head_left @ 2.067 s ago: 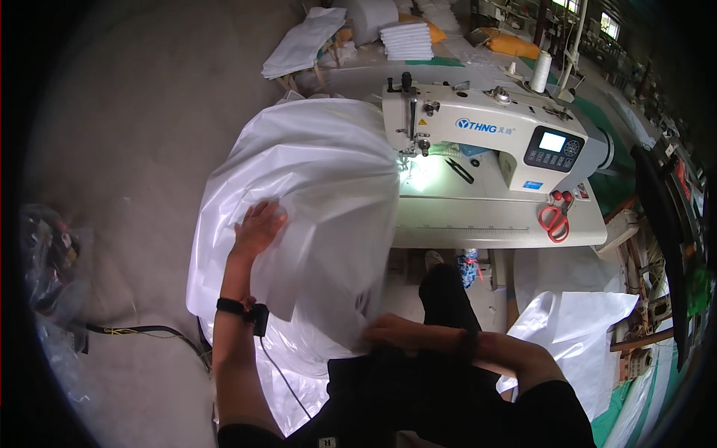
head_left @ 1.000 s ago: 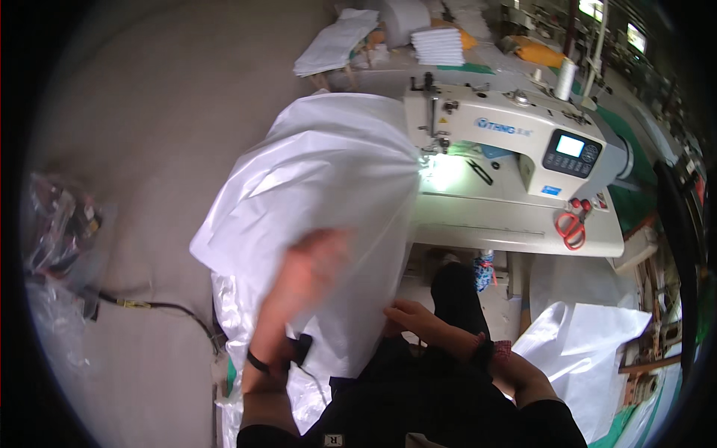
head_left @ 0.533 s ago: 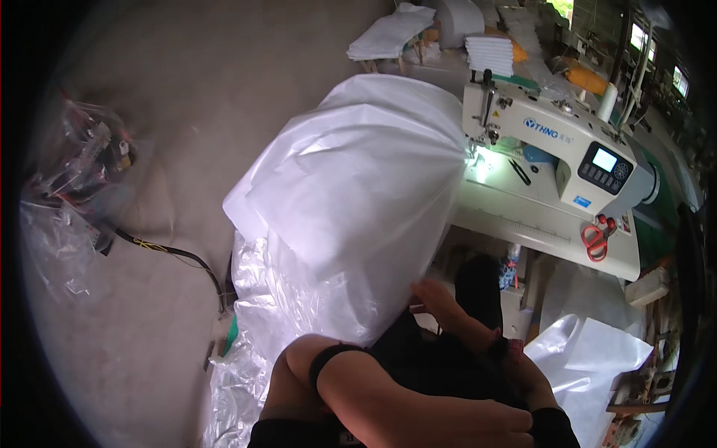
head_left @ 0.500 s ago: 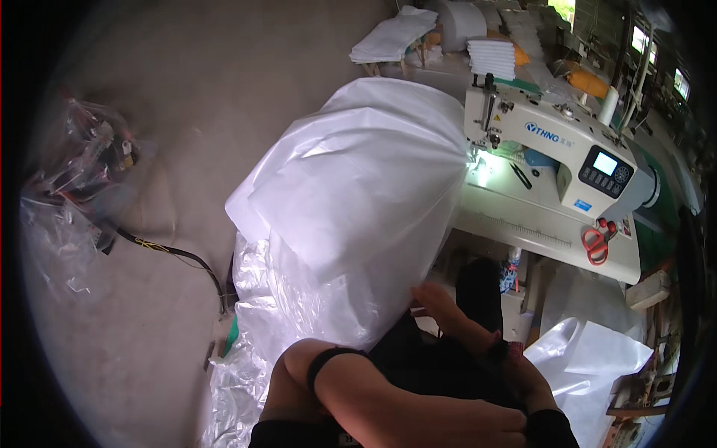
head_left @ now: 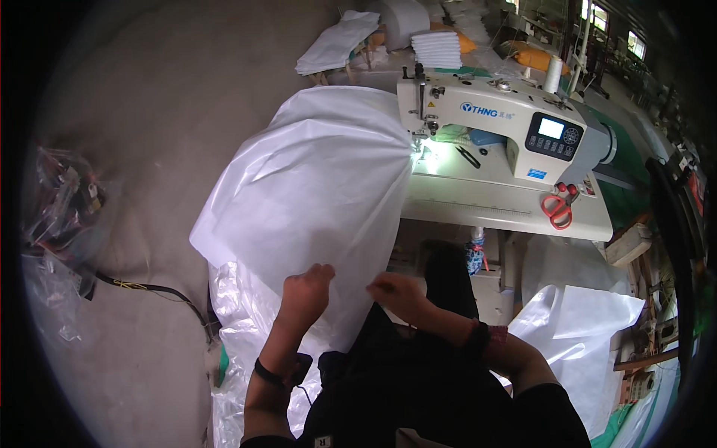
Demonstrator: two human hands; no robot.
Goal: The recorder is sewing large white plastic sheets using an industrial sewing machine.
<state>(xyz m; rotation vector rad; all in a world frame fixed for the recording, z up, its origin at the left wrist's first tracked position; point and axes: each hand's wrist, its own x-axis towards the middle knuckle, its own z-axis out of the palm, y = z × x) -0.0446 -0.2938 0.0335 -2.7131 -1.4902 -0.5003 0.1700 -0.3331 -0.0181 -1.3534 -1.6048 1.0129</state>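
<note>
A large white sheet [head_left: 299, 179], glossy and creased, drapes off the left end of the sewing machine's table, its gathered edge reaching the lit needle area. Crinkled clear plastic film [head_left: 243, 313] hangs below it. My left hand [head_left: 306, 293] is closed in front of the sheet's lower part; whatever its fingers hold, if anything, is hidden. To its right, my right hand [head_left: 397, 293] has its fingers curled together near the sheet's right edge, their contents too small to make out. The sewing machine [head_left: 485, 112] stands ahead, with black thread snips [head_left: 468, 157] on its bed.
Red-handled scissors [head_left: 557, 211] lie at the table's front right. Folded white sheets [head_left: 437, 50] are stacked behind the machine. More white sheeting [head_left: 575, 328] hangs at lower right. On the floor at left are a plastic-wrapped bundle [head_left: 67, 201] and a black cable [head_left: 160, 289].
My left hand has swung from across my lap up to the sheet. My right hand has drawn off the sheet's edge and curled. The view has shifted, moving the machine leftward.
</note>
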